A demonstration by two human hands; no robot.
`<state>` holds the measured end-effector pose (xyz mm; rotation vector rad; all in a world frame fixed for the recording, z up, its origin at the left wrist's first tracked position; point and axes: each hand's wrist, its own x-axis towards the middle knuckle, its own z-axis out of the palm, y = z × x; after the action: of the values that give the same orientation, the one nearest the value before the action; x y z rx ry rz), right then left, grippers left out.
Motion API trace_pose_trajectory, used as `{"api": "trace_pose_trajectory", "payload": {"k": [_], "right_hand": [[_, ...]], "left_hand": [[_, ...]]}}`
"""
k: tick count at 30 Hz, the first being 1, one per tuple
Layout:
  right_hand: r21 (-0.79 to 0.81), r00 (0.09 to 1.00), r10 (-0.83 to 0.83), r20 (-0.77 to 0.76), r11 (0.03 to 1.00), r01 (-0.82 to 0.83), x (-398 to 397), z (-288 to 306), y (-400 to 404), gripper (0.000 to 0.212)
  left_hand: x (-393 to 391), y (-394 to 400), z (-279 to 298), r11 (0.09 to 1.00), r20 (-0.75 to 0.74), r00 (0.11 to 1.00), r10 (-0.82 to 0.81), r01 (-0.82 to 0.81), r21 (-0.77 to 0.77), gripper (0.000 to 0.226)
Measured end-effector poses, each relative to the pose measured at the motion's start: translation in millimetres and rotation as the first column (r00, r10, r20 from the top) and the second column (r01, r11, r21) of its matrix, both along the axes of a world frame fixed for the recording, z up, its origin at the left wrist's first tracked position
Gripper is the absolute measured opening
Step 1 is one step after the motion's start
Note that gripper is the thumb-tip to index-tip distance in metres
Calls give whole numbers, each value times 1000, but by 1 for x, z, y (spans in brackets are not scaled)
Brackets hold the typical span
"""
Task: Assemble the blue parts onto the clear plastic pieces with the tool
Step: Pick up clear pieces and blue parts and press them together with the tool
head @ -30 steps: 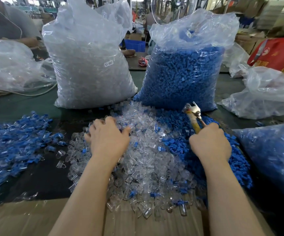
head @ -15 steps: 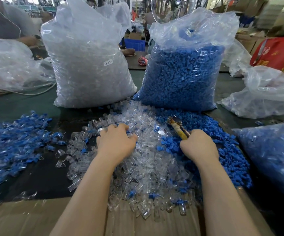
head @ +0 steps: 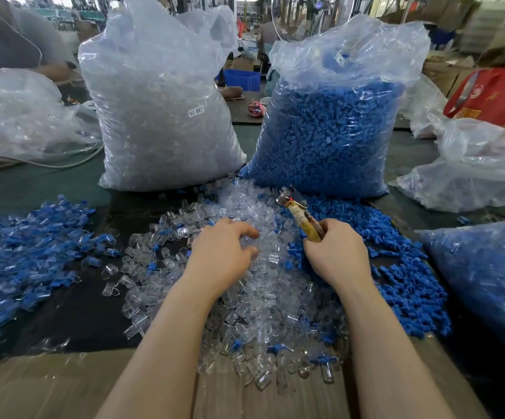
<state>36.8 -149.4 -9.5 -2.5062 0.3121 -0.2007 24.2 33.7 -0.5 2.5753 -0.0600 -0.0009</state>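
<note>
Since half a second ago the right hand (head: 337, 255), clamped on the tool (head: 301, 217), has neared the left hand (head: 222, 255), whose loosely curled grip hovers over the clear pieces (head: 263, 297)

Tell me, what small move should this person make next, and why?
Probably close the left hand on one clear plastic piece from the loose heap under its curled fingers. It seems to hold nothing yet, while the right hand already grips the yellow-handled metal tool beside the loose small blue plastic parts.

Clear pieces pile (head: 254, 285) centre, blue parts pile (head: 396, 267) right, two bags (head: 160, 116) behind.
</note>
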Motion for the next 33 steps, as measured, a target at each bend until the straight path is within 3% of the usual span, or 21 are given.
{"api": "trace_pose_trajectory", "payload": {"k": [6, 9, 11, 16, 24, 28, 33], "right_hand": [[15, 999, -1, 49, 1000, 1, 0, 1, -1, 11], [147, 994, 29, 102, 988, -44, 0, 3, -1, 12], [257, 989, 58, 138, 962, -92, 0, 5, 0, 14], [439, 963, 170, 207, 864, -247, -4, 12, 7, 11], [473, 925, 298, 236, 796, -377, -12, 21, 14, 8], [508, 921, 282, 267, 772, -383, -14, 23, 17, 10], [506, 924, 279, 261, 776, -377, -13, 20, 19, 10]], "left_hand": [[1, 3, 1, 994, 118, 988, 96, -89, -64, 6], [1, 3, 3, 989, 162, 977, 135, -124, -77, 13], [1, 0, 4, 980, 165, 977, 136, -108, -169, 10], [-2, -18, 9, 862, 155, 984, 85, 6, -507, 6], [-4, -24, 12, 705, 132, 982, 133, 0, -709, 14], [-4, -21, 14, 687, 132, 985, 108, 22, -726, 19], [-4, -19, 17, 734, 161, 985, 58, 67, -676, 23]]}}
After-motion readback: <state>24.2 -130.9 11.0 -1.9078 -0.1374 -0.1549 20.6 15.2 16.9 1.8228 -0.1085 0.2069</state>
